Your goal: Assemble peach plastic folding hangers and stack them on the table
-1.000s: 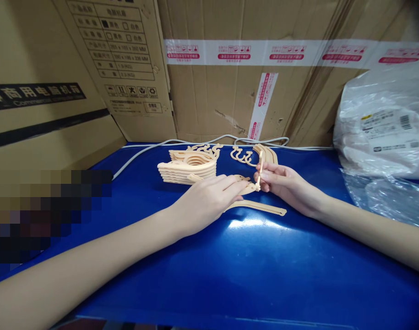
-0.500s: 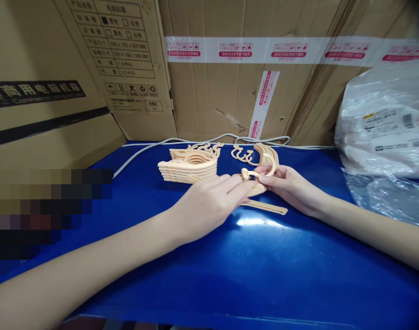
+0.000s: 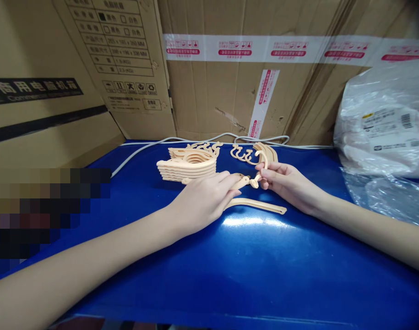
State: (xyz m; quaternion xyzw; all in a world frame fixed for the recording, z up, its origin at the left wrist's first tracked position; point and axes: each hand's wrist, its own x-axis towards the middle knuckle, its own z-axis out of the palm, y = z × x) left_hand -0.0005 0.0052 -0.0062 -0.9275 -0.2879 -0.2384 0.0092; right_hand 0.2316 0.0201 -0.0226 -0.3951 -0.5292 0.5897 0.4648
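Over the blue table my left hand (image 3: pixel 207 195) is closed on a cream plastic hanger arm (image 3: pixel 242 182), whose holed end sticks out past the fingertips. My right hand (image 3: pixel 281 181) pinches a cream hanger hook (image 3: pixel 263 160), its curve up and its round knob low, close to that holed end but apart from it. Below the left fingers a second hanger arm (image 3: pixel 260 205) extends to the right; its left end is hidden by the hand. Stacked cream hangers (image 3: pixel 187 170) lie behind my left hand, their hooks toward the back.
Loose hooks (image 3: pixel 242 155) and several curved hanger arms (image 3: pixel 271 153) lie behind my right hand. A white cable (image 3: pixel 133 158) runs along the back of the blue table (image 3: pixel 264 275). Cardboard boxes (image 3: pixel 209 96) wall the back and left. A clear plastic bag (image 3: pixel 381 123) sits at right.
My right hand has turned the hook more upright, with its knob now lower. My left hand has moved slightly left, showing more of the lower hanger arm.
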